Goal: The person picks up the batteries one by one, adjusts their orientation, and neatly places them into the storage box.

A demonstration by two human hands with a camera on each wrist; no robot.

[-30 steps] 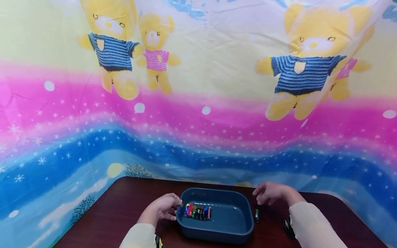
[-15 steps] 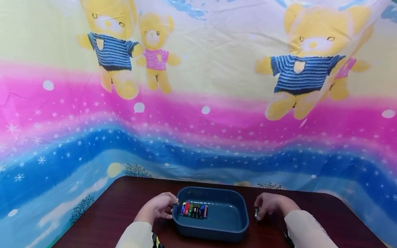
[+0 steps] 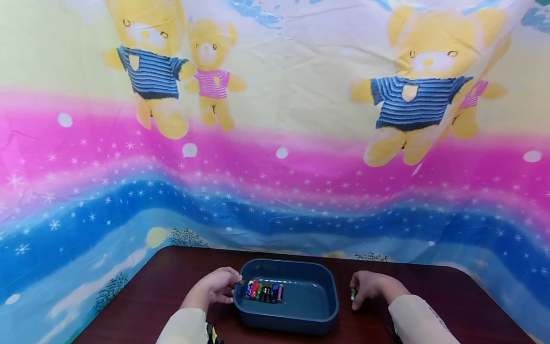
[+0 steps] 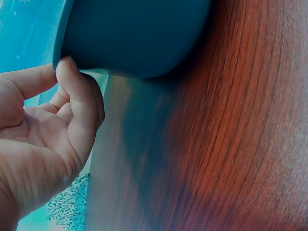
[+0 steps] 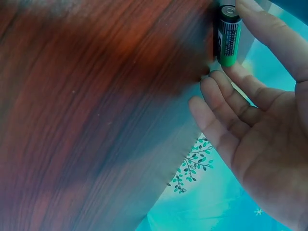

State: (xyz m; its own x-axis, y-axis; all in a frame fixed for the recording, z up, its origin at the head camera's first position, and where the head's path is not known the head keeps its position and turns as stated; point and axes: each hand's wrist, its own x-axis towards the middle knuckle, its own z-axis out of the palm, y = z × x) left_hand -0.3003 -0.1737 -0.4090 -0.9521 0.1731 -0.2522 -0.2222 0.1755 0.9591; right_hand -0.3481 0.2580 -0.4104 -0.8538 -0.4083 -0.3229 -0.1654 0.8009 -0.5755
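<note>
A dark blue-grey rectangular box (image 3: 285,317) stands on the table in the head view. Several AA-size batteries (image 3: 263,292) in mixed colours lie side by side against its left end. At the left end of the box, my left hand (image 3: 218,285) pinches the rim between thumb and index finger, seen closely in the left wrist view. To the right of the box, my right hand (image 3: 369,288) holds a green and black battery (image 5: 229,37) between thumb and index finger, low over the table. The other fingers of that hand extend alongside, bent a little.
The dark red-brown wooden table (image 3: 185,265) has rounded far corners. Behind it hangs a cloth (image 3: 275,191) printed with bears and snowflakes, reaching down to the table's back edge. The box's right half shows its bare floor.
My right hand has come down to the battery lying right of the box and taken it between thumb and index finger. The box has shifted slightly left with my left hand at its rim.
</note>
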